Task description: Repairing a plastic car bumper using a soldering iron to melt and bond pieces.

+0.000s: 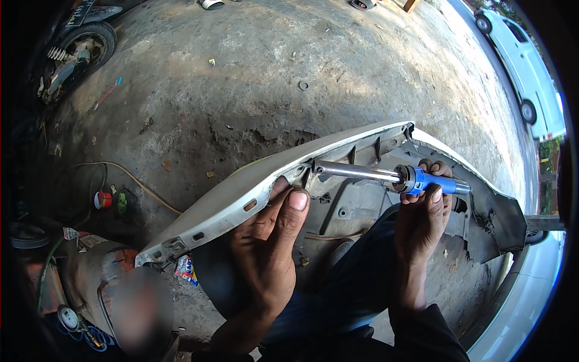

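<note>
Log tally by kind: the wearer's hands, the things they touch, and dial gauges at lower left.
Hands: 2, left hand and right hand
Blue-handled tool: 1
Pale panel: 1
Dial gauge: 1
Total: 5

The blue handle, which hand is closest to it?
Right. The right hand is wrapped around the blue handle; the left hand is off to its left, holding the pale panel by its edge.
</note>
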`<state>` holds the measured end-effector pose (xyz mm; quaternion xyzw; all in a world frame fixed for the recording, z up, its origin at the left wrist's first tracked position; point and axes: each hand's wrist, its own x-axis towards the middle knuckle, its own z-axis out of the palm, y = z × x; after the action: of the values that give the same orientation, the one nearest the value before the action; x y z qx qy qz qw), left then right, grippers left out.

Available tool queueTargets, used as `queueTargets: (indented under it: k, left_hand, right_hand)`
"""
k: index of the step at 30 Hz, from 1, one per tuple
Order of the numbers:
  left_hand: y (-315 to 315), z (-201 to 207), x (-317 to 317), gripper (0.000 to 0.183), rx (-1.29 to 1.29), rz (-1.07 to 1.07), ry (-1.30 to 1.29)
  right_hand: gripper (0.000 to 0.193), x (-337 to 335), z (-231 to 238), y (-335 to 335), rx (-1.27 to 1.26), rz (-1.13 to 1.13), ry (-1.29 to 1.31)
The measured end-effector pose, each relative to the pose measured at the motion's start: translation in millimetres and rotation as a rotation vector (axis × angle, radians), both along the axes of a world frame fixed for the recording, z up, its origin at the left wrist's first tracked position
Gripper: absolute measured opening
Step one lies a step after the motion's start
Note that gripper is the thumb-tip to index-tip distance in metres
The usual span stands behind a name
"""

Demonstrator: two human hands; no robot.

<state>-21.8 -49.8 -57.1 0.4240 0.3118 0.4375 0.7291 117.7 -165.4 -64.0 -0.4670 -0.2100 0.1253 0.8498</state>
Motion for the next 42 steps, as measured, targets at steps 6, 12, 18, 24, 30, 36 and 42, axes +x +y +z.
queueTargets:
  k: [6, 12, 18, 24, 30, 36, 42]
  left_hand:
    - [0.8, 2.1, 1.4, 0.032, -0.008, 0.000, -0.005]
    - [0.9, -0.8, 0.5, 0.032, 0.003, -0.008, -0.006]
    - [0.1, -2.3, 1.1, 0.032, 0.013, 0.006, -0.021]
    - [0.3, -1.9, 0.2, 0.032, 0.034, 0.010, -0.004]
    - [0.9, -4.1, -1.4, 0.032, 0.029, -0.004, 0.015]
    - [-0.8, 2.1, 0.5, 0.032, -0.028, 0.004, -0.004]
    - [0.8, -8.7, -3.0, 0.032, 0.053, 0.001, 0.026]
  right_hand:
    - [0.034, 1.2, 0.0, -0.4, -0.007, -0.003, 0.001]
    - [0.035, 2.0, -0.1, -1.3, -0.017, 0.009, -0.008]
    - [0.035, 0.9, 0.7, -1.2, -0.005, -0.001, 0.005]
    - [0.034, 1.0, 0.3, -0.9, -0.018, 0.010, -0.005]
    - [0.035, 1.8, -0.4, -1.5, -0.025, 0.006, -0.006]
    - [0.037, -0.2, 0.1, -0.8, -0.041, -0.015, -0.019]
    - [0.036, -0.4, 0.6, -2.2, -0.025, 0.011, -0.016]
